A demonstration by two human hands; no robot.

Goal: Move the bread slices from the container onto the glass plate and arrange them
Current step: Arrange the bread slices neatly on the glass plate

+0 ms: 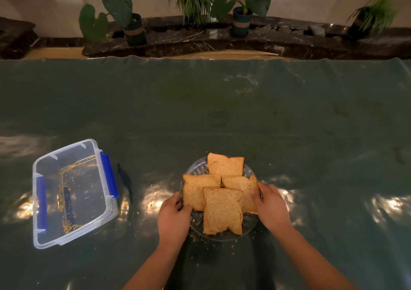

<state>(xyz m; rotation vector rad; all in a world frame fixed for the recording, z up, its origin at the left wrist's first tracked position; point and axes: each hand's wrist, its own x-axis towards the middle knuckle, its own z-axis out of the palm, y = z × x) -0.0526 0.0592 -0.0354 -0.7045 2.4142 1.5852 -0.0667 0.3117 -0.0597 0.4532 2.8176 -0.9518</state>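
Fingers (255, 193) of both hands grip the glass plate (195, 169) holding bread slices (222, 209).

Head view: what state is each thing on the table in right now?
Plastic container: open, lidless, only crumbs inside.
Glass plate: loaded, gripped at both sides.
Bread slices: four, overlapping on the plate.
Left hand: on the plate's left rim.
Right hand: on its right rim.

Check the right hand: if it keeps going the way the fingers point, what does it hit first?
The right hand points up and left across the plate rim. Its fingers already seem to touch the right-side slice, so that slice comes first; whether it's true contact is unclear.
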